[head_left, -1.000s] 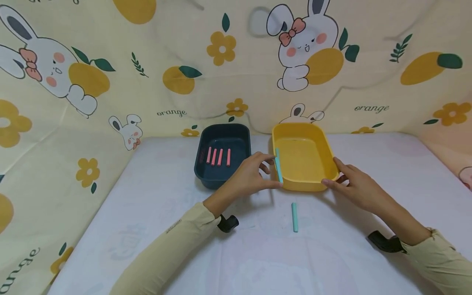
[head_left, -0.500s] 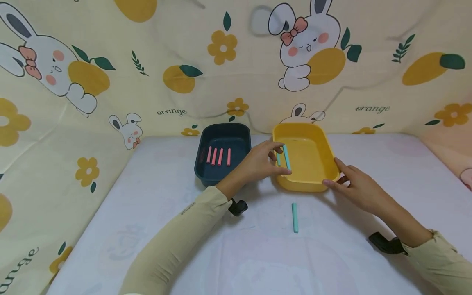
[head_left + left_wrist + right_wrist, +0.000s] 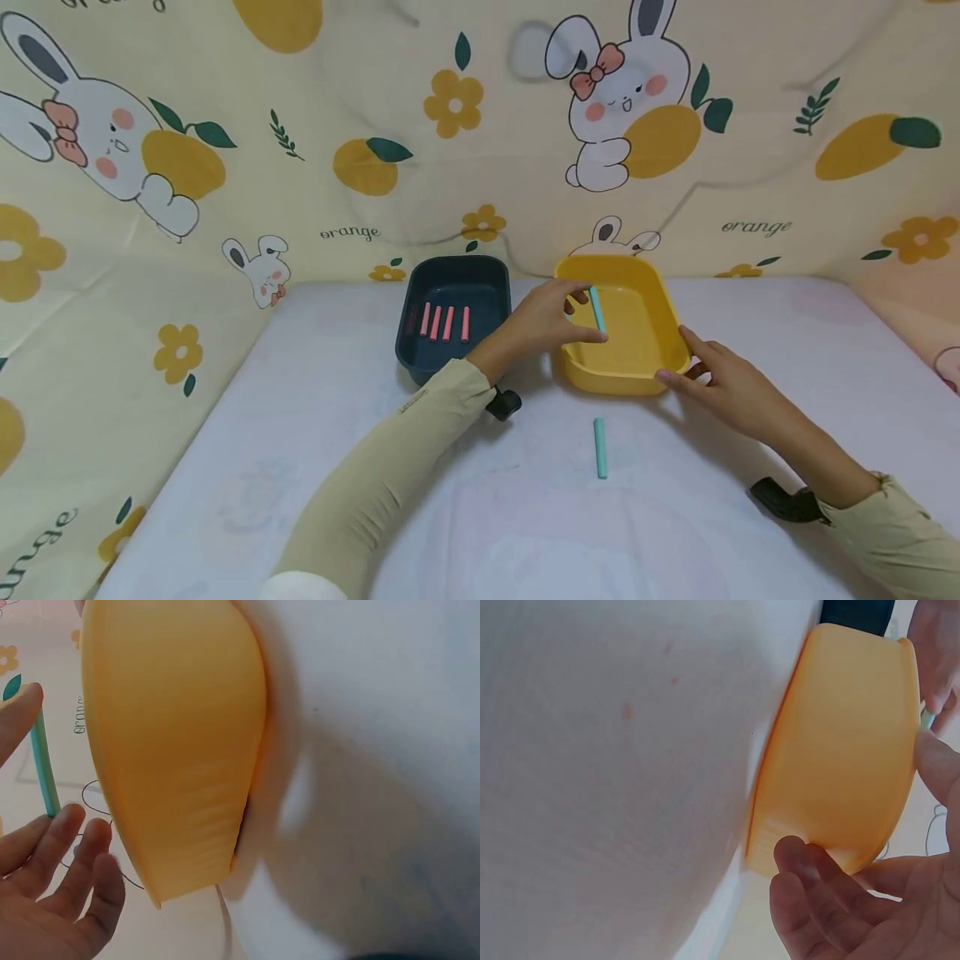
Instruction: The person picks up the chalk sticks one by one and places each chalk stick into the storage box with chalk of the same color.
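Note:
My left hand (image 3: 551, 317) pinches a teal chalk stick (image 3: 597, 310) by its two ends, thumb below and fingers above, over the yellow bin (image 3: 626, 386). That same chalk (image 3: 45, 765) shows between thumb and fingertips in the left wrist view. A second teal piece lies inside the bin by its left wall, mostly hidden behind the left fingers. At the bin's right front corner, my right hand (image 3: 731, 387) holds the rim and side; in the right wrist view its fingers (image 3: 810, 877) curl along the outer wall. Another teal chalk stick (image 3: 601, 448) lies on the table in front.
A dark blue bin (image 3: 420, 364) with several pink chalk sticks (image 3: 447, 323) stands left of the yellow one, under the left forearm's far side. Both bins sit near the back edge of the white-covered table (image 3: 525, 533), against a printed cloth backdrop (image 3: 300, 192).
My left hand has moved right and farther in, carrying the teal chalk from the yellow bin's left rim to over its inside. The right hand keeps its hold on the bin.

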`<move>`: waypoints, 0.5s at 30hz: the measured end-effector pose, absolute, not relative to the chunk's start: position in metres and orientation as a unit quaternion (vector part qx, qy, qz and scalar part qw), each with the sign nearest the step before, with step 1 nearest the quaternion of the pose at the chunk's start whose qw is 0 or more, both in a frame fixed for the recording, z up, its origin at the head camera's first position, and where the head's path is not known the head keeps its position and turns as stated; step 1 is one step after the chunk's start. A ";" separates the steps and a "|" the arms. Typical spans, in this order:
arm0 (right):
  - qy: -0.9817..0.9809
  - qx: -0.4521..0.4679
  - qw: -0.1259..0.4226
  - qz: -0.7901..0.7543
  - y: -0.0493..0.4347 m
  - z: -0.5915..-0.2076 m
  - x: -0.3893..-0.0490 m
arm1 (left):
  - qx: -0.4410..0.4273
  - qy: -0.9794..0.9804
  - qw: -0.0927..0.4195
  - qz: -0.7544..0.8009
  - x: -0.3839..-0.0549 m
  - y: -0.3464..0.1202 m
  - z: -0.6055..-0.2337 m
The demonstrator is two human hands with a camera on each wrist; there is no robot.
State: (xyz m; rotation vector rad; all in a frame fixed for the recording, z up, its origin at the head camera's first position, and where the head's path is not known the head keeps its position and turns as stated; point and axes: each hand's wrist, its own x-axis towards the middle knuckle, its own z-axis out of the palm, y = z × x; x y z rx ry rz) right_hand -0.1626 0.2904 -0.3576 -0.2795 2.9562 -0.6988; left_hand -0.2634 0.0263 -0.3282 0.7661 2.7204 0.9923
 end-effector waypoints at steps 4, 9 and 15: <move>0.969 -0.094 0.043 -0.226 0.288 -0.358 -0.164 | 0.261 0.905 0.084 0.324 -0.272 0.035 -0.329; 0.970 -0.091 0.044 -0.222 0.288 -0.356 -0.163 | 0.290 0.896 0.087 0.324 -0.281 0.042 -0.332; 0.970 -0.095 0.039 -0.220 0.288 -0.356 -0.162 | 0.305 0.898 0.077 0.307 -0.284 0.048 -0.338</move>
